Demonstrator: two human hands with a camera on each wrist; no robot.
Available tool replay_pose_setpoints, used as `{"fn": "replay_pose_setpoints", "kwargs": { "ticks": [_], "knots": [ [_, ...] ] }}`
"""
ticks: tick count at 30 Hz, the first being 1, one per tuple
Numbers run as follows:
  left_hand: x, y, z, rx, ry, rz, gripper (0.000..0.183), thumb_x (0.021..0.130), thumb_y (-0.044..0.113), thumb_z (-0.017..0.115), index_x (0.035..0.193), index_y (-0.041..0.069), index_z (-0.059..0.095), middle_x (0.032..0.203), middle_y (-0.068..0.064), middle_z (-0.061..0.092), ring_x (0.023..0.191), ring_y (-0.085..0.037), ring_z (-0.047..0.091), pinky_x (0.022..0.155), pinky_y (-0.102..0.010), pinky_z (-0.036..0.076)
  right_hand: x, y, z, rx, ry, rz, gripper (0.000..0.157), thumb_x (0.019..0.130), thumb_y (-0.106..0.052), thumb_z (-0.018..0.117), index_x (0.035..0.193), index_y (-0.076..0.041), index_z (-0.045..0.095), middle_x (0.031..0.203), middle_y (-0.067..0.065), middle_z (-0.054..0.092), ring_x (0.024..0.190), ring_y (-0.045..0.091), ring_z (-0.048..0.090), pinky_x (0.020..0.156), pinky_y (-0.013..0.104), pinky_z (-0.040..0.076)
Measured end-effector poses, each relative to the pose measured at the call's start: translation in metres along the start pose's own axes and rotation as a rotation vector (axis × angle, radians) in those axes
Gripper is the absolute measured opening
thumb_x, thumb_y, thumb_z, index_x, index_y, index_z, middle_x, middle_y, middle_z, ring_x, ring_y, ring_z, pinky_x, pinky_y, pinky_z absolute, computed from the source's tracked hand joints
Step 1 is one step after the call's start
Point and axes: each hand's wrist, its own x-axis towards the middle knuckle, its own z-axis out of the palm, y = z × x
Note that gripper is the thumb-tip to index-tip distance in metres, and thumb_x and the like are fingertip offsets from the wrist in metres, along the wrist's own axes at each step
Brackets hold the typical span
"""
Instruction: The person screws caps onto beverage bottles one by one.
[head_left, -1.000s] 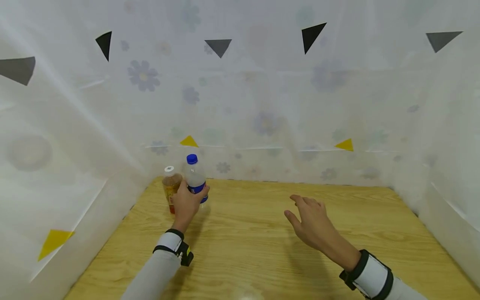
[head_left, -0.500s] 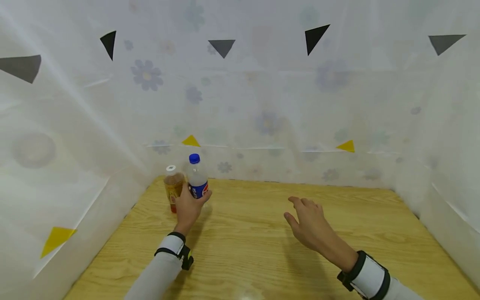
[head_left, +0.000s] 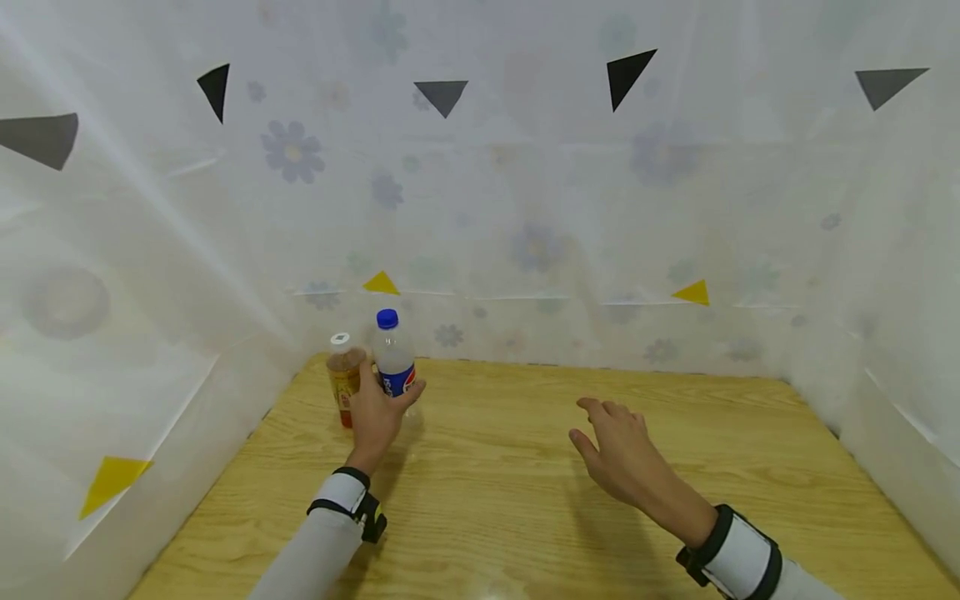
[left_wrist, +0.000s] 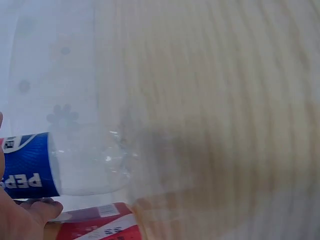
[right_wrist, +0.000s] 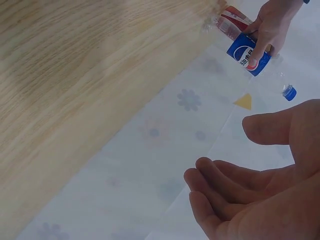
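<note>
A clear plastic Pepsi bottle with a blue cap and blue label stands upright at the back left of the table. My left hand holds it around the label, thumb on the right side and fingers on the left. Close beside it on the left is a tea-coloured drink bottle with a white cap, its right side partly hidden by my fingers. In the left wrist view, the red lower label of that bottle shows next to my fingertips. Away to the right, my right hand hovers over the table, fingers loosely bent, holding nothing.
The wood-grain table is walled in by a white flower-patterned curtain at the back and both sides. Black, grey and yellow triangles hang on it. Both bottles stand near the left back corner, close to the curtain.
The Pepsi bottle has turned slightly, so its red and white logo now shows. My left thumb has shifted a little to the right. My right hand has barely moved.
</note>
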Motion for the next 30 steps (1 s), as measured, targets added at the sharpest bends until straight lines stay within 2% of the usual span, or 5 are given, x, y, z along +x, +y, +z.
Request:
{"fn": "replay_pose_setpoints", "kwargs": {
  "ticks": [14, 19, 22, 25, 30],
  "knots": [
    [0.016, 0.030, -0.017, 0.039, 0.075, 0.080, 0.092, 0.083, 0.049, 0.082, 0.152, 0.011, 0.035, 0.118, -0.017, 0.070, 0.095, -0.036, 0.072, 0.078, -0.052, 0.058, -0.001, 0.001, 0.003, 0.010, -0.032, 0.014, 0.045, 0.101, -0.020, 0.062, 0.138, 0.004, 0.054, 0.116, 0.019, 0.065, 0.110, 0.040, 0.061, 0.094, 0.062, 0.041],
    [0.019, 0.048, -0.027, 0.027, 0.101, 0.114, 0.101, 0.082, 0.051, 0.081, 0.159, 0.013, 0.027, 0.144, -0.019, 0.057, 0.113, -0.040, 0.066, 0.089, -0.056, 0.055, -0.001, 0.003, 0.006, 0.003, -0.020, 0.015, 0.045, 0.101, -0.020, 0.063, 0.138, 0.004, 0.055, 0.118, 0.020, 0.066, 0.110, 0.041, 0.061, 0.093, 0.061, 0.042],
    [0.016, 0.057, -0.030, 0.034, 0.188, 0.211, 0.097, 0.085, 0.049, 0.079, 0.160, 0.016, 0.028, 0.150, -0.015, 0.054, 0.084, -0.034, 0.068, 0.070, -0.046, 0.056, -0.001, 0.005, 0.008, -0.001, -0.033, 0.021, 0.046, 0.101, -0.020, 0.062, 0.139, 0.004, 0.054, 0.120, 0.021, 0.065, 0.112, 0.042, 0.060, 0.094, 0.061, 0.042],
    [0.011, 0.072, -0.029, 0.065, 0.335, 0.379, 0.071, 0.093, 0.042, 0.073, 0.152, 0.014, 0.046, 0.122, -0.015, 0.072, 0.044, -0.020, 0.046, 0.044, -0.033, 0.038, 0.000, 0.006, 0.011, 0.002, -0.028, 0.017, 0.045, 0.101, -0.020, 0.062, 0.139, 0.003, 0.055, 0.121, 0.022, 0.064, 0.114, 0.043, 0.060, 0.094, 0.062, 0.041],
    [-0.010, 0.104, -0.018, 0.051, 0.393, 0.644, 0.019, 0.100, 0.017, 0.064, 0.111, 0.005, 0.073, 0.086, -0.011, 0.077, 0.048, -0.015, 0.058, 0.044, -0.030, 0.045, 0.004, 0.005, 0.017, 0.026, 0.016, -0.020, 0.033, 0.101, -0.017, 0.063, 0.130, -0.001, 0.063, 0.122, 0.020, 0.066, 0.115, 0.042, 0.061, 0.095, 0.064, 0.043]
  ]
}}
